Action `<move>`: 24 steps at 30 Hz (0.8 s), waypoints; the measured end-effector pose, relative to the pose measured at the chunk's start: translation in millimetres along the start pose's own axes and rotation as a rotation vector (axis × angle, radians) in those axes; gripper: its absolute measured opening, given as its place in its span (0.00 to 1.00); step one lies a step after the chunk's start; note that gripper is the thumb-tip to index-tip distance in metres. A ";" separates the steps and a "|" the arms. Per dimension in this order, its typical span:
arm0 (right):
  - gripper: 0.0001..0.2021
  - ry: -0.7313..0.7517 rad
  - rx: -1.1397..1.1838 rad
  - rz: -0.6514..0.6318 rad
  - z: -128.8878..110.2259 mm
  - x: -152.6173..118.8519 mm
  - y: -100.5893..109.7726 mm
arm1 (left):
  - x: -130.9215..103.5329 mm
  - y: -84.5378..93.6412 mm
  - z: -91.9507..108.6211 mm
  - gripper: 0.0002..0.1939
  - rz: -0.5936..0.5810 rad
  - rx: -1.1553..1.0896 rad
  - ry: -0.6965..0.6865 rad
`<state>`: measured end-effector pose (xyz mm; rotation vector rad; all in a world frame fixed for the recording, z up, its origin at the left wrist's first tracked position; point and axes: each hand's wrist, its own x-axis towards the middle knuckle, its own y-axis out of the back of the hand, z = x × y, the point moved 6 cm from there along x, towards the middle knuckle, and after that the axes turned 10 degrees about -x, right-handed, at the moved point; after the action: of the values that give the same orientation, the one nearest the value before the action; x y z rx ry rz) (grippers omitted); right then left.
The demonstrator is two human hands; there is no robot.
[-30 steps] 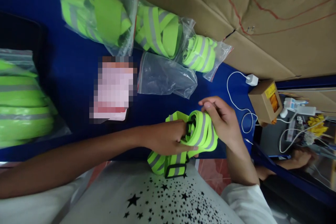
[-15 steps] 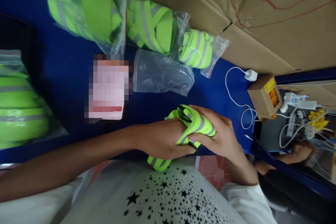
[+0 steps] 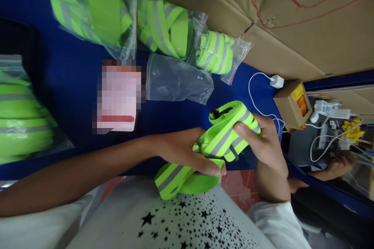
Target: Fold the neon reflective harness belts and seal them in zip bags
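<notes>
Between my hands is a neon-yellow reflective strap (image 3: 224,140) with grey stripes and a black buckle or slider, partly wound into a roll. My right hand (image 3: 260,136) is closed around the roll, thumb across its front. My left hand (image 3: 184,146) pinches the strap to the left of the roll, by the black piece. A loose loop of the strap droops below my left hand, in front of my shirt. Beyond my hands, a flat clear zip bag (image 3: 178,78) lies on the blue table (image 3: 163,118).
Clear bags of neon straps (image 3: 163,27) line the back, and another bag (image 3: 25,120) lies at the left. A pixelated phone-like object (image 3: 119,99) lies left of centre. At right are a white cable (image 3: 251,89), a cardboard box (image 3: 292,105) and another person's hand (image 3: 340,165).
The rolled part has moved up and to the right in my right hand, turning more of its striped side into view. The loop below my left hand hangs larger.
</notes>
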<state>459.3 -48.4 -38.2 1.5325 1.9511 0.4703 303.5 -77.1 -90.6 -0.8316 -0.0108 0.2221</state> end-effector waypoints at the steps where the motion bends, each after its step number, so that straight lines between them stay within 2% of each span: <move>1: 0.11 -0.042 0.087 -0.056 5.3 2.2 -5.0 | 0.3 0.0 2.6 0.13 0.015 0.062 -0.048; 4: 0.15 -0.133 0.269 -0.167 17.9 9.5 -24.3 | 0.4 2.1 10.5 0.11 0.110 0.252 -0.202; 7: 0.17 -0.117 0.244 -0.148 26.0 16.2 -37.9 | 0.5 5.8 12.4 0.11 0.194 0.332 -0.276; 10: 0.15 -0.082 0.179 -0.124 33.7 19.7 -43.0 | 2.9 8.2 7.3 0.11 0.204 0.352 -0.267; 15: 0.21 -0.181 0.411 -0.339 46.1 19.2 -51.5 | 6.8 6.5 -2.5 0.12 0.160 0.425 -0.235; 21: 0.20 -0.258 0.551 -0.254 49.1 16.9 -49.4 | 9.7 11.0 -10.1 0.10 0.215 0.463 -0.209; 24: 0.16 -0.196 0.414 -0.225 44.2 16.0 -49.3 | 8.8 11.7 -9.3 0.09 0.244 0.554 -0.234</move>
<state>449.1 -50.3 -105.5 1.5032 2.1158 -0.1860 310.8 -74.5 -106.1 -0.2498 -0.0642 0.5248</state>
